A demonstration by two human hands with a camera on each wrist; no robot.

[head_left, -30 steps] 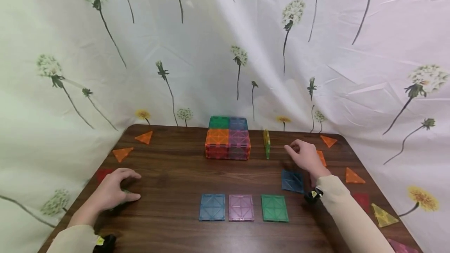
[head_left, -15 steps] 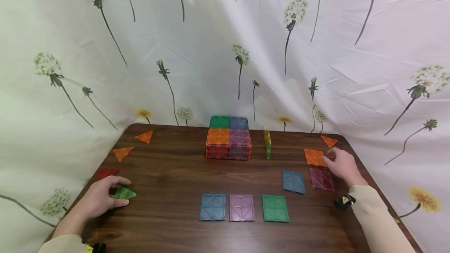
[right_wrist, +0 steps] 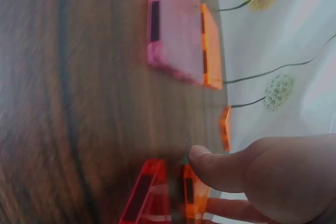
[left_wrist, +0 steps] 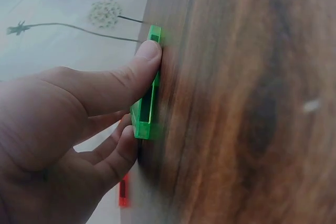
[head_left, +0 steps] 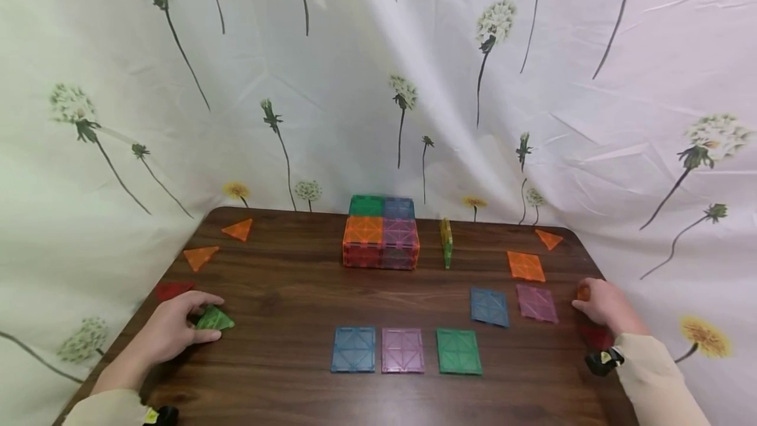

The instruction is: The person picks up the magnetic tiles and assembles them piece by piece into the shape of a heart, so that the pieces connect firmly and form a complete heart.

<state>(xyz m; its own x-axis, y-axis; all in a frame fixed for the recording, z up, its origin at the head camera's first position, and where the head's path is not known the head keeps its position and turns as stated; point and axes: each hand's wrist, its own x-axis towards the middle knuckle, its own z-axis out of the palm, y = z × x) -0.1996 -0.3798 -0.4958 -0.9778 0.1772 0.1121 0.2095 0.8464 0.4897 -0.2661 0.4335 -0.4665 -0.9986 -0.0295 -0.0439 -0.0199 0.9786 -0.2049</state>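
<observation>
My left hand (head_left: 171, 331) pinches a green triangular magnetic tile (head_left: 215, 318) between thumb and fingers. Seen from the left wrist, the tile (left_wrist: 144, 111) has its edge towards the camera, thumb on the near side. On the right side of the table, the fingers of my right hand (head_left: 609, 307) curl round an orange triangular tile (head_left: 583, 293), mostly hidden by the hand. In the right wrist view the thumb overlaps one end of this orange tile (right_wrist: 195, 195), with fingers behind it. A red tile (right_wrist: 149, 195) lies beside it, partly under the right wrist in the head view.
A block of coloured tiles (head_left: 381, 242) stands at the back middle, beside upright yellow-green tiles (head_left: 446, 243). Blue (head_left: 353, 349), pink (head_left: 403, 350) and green (head_left: 459, 351) squares line the front. More squares and triangles lie right and left. A flowered sheet (head_left: 331, 84) hangs behind.
My right hand has gone from beside the blue square, past the orange square, to the orange triangle, uncovering a pink square. My left hand has closed on the green triangle.
</observation>
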